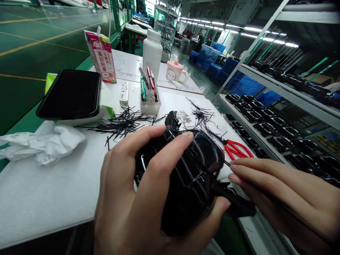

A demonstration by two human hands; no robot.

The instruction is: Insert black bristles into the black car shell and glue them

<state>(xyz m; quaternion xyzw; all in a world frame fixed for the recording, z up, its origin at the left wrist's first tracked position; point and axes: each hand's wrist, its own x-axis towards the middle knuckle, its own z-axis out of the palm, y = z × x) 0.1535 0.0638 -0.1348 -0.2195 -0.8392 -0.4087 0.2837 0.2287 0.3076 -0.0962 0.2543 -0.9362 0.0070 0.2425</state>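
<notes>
Bottom ctr of frame: person's L hand [138,194] wraps glossy blk part [186,191], fingers spread over top, thumb on its R side. Part is just below mid-frame, held at near edge of wht tabletop [39,198]. Lower R: R hand [289,189], fingers pressed together, pinching thin blk strand [226,163] by part's R edge. Blk flap [237,203] juts out below those fingertips. Just past them: red-handled tool [230,143]. Mid-L: crumpled wht tissue [53,143]. Beyond part: L strand pile [123,122], R strand pile [202,116]. Upper L: dark-screened device [74,94] atop grn/wht pack [106,101]. Upper ctr: clear holder [150,107] w/ pens [152,82], small wht box [124,95] to its L. Farther: pink carton [103,58], wht bottle [152,51], pink-lidded mug [173,73]. R side: rack [294,97] w/ rows of shiny blk pieces [264,129]. Far bkgd, upper R: blue crates [208,55].
</notes>
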